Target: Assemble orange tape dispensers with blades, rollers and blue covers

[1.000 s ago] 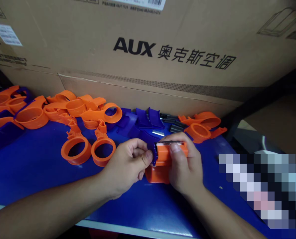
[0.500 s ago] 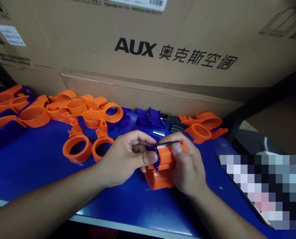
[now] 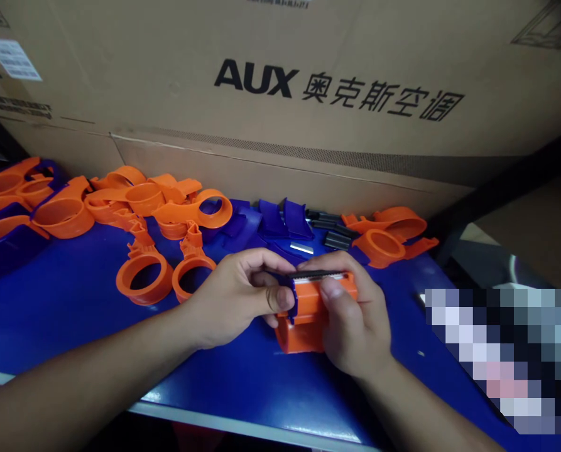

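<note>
Between my two hands is an orange plastic tape dispenser (image 3: 308, 304), its round ring turned downward. My left hand (image 3: 237, 298) is closed on its left end, thumb against a dark blue plastic piece (image 3: 295, 307) there. From the other side my right hand (image 3: 358, 320) grips the orange body, with the thumb on top below the toothed edge. Along the dispenser's far upper edge runs a black toothed strip (image 3: 320, 274) with a light strip under it. My fingers hide much of the far side.
More orange tape dispensers (image 3: 146, 276) lie to the left, some with blue parts. Behind my hands are curved blue pieces (image 3: 283, 218), a shiny metal strip (image 3: 301, 248) and black pieces (image 3: 337, 240). Further orange parts (image 3: 384, 245) lie right. A large cardboard box (image 3: 167, 81) stands behind.
The black toothed strip now lies straighter along the dispenser's edge, and my right thumb has shifted slightly left. The dispenser is turned a little. The view has moved slightly.
</note>
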`<action>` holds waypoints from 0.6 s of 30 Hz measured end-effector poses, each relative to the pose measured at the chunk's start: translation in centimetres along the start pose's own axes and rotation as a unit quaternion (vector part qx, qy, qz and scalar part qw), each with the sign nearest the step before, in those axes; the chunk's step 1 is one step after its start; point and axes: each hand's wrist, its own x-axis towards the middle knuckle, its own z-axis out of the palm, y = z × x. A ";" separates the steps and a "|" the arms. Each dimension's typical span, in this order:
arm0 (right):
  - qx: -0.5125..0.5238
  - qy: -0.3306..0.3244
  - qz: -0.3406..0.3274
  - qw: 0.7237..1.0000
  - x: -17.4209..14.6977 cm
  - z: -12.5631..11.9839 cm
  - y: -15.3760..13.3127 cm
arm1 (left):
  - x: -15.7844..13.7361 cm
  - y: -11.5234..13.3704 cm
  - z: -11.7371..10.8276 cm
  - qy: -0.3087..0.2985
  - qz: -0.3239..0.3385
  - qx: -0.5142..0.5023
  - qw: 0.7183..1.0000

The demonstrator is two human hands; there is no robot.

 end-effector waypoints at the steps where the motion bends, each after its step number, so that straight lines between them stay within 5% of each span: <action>1: -0.002 0.009 0.008 1.000 0.2 -0.1 0.0 | 0.0 0.1 0.0 -0.003 0.009 0.013 1.000; 18: -0.004 0.011 0.031 0.999 0.2 0.0 0.3 | 0.2 -1.3 0.1 0.018 0.009 0.015 1.000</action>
